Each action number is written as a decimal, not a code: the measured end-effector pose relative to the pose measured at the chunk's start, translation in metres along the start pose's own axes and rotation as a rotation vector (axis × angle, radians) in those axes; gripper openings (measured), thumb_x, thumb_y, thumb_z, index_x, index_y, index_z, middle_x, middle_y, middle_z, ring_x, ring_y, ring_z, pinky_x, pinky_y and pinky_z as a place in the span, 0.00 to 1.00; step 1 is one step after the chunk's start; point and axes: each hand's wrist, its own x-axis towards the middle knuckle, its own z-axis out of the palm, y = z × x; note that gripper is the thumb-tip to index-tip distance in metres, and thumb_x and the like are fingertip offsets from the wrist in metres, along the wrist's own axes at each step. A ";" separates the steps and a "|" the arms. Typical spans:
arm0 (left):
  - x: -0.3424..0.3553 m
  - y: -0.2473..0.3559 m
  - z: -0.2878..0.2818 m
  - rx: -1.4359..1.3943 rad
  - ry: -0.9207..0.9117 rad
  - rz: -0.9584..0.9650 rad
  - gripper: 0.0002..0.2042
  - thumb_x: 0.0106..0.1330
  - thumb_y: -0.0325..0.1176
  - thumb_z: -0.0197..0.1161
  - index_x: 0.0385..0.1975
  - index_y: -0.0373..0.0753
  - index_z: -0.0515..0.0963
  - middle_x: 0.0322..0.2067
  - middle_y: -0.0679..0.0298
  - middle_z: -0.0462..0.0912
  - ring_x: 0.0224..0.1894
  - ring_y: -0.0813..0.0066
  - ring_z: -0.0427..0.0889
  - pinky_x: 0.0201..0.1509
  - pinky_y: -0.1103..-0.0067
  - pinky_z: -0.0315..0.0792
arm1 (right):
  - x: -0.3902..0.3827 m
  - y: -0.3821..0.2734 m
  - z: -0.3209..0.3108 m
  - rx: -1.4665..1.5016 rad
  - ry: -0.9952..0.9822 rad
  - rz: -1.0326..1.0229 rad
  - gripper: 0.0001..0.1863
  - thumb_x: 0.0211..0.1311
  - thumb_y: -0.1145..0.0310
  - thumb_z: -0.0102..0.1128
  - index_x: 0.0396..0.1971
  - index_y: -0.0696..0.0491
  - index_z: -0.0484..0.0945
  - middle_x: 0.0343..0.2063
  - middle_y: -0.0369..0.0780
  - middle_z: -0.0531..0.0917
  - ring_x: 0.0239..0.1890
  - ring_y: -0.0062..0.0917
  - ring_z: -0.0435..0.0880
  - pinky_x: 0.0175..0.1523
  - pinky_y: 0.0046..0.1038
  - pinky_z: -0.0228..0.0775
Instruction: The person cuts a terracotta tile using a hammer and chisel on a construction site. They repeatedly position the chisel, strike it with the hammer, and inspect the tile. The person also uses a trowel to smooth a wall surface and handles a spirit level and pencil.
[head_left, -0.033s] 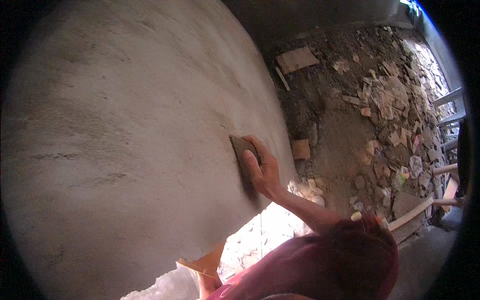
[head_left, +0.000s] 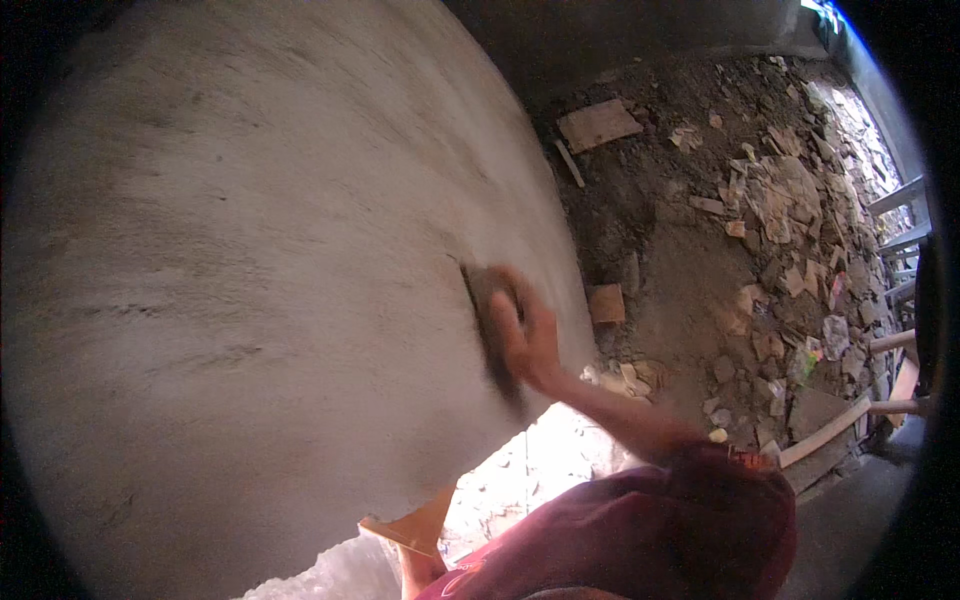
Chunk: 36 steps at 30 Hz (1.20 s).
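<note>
My right hand [head_left: 527,335] is closed round a dark, flat plastering float [head_left: 485,315], its face held against the grey plastered wall [head_left: 270,300] near the wall's right edge. Motion blurs the hand and the float a little. At the bottom, a tan, thin-edged board [head_left: 420,520] shows just below the wall's ragged lower edge. A bare piece of skin, apparently my left hand or wrist [head_left: 418,572], meets the underside of this board; its fingers are hidden. My right arm comes out of a dark red sleeve.
To the right lies a dirt floor [head_left: 690,290] strewn with rubble, paper and scraps. A flat slab [head_left: 600,124] and a smaller square piece [head_left: 605,303] lie beside the wall. Wooden poles [head_left: 825,432] and ladder-like rungs [head_left: 900,240] stand at the far right.
The view has shifted slightly, moving the floor a few pixels right and down. My right hand and the float look more blurred, still against the wall at nearly the same spot.
</note>
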 end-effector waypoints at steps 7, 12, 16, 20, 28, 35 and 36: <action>0.000 0.001 0.012 -0.013 -0.014 0.033 0.12 0.64 0.40 0.65 0.31 0.37 0.76 0.28 0.66 0.78 0.26 0.78 0.76 0.27 0.76 0.69 | 0.154 -0.049 0.001 -0.064 0.018 -0.122 0.30 0.74 0.49 0.44 0.62 0.58 0.71 0.58 0.51 0.77 0.61 0.45 0.75 0.67 0.40 0.62; 0.004 0.006 0.002 0.028 0.040 0.061 0.12 0.64 0.40 0.64 0.29 0.37 0.76 0.26 0.67 0.78 0.25 0.79 0.76 0.26 0.76 0.68 | -0.044 -0.022 -0.017 -0.113 -0.192 0.053 0.32 0.72 0.45 0.42 0.68 0.49 0.65 0.56 0.51 0.80 0.56 0.45 0.81 0.63 0.42 0.69; 0.002 0.001 0.020 0.001 0.049 0.089 0.12 0.63 0.40 0.64 0.28 0.37 0.76 0.26 0.67 0.78 0.24 0.79 0.76 0.25 0.76 0.68 | 0.122 -0.049 0.011 -0.289 0.047 -0.089 0.28 0.73 0.46 0.40 0.64 0.44 0.70 0.48 0.51 0.83 0.50 0.49 0.83 0.56 0.47 0.71; 0.003 0.005 0.026 0.051 0.059 0.161 0.12 0.63 0.40 0.64 0.26 0.37 0.77 0.25 0.68 0.77 0.23 0.79 0.75 0.25 0.76 0.67 | 0.186 -0.098 0.006 -0.449 -0.008 -0.128 0.28 0.75 0.46 0.39 0.65 0.47 0.69 0.51 0.51 0.82 0.52 0.49 0.81 0.58 0.47 0.70; 0.022 -0.007 0.018 0.301 0.096 0.447 0.07 0.67 0.32 0.61 0.28 0.37 0.76 0.24 0.67 0.77 0.18 0.83 0.73 0.20 0.86 0.65 | 0.018 -0.026 0.000 -0.417 0.011 -0.235 0.23 0.73 0.51 0.49 0.63 0.41 0.72 0.49 0.47 0.85 0.40 0.40 0.87 0.48 0.38 0.77; 0.035 -0.001 0.033 0.169 0.121 0.542 0.12 0.73 0.29 0.51 0.53 0.34 0.67 0.19 0.68 0.69 0.12 0.86 0.65 0.10 0.86 0.61 | 0.147 -0.057 0.012 -0.644 0.187 -0.382 0.20 0.72 0.52 0.51 0.60 0.40 0.77 0.33 0.45 0.87 0.29 0.39 0.87 0.34 0.39 0.77; 0.030 0.005 0.032 -0.227 0.184 0.155 0.13 0.73 0.27 0.50 0.55 0.34 0.66 0.19 0.68 0.69 0.12 0.86 0.65 0.10 0.86 0.60 | 0.111 -0.036 0.014 -0.622 0.130 -0.392 0.20 0.72 0.52 0.51 0.60 0.39 0.76 0.32 0.45 0.87 0.29 0.39 0.87 0.34 0.39 0.77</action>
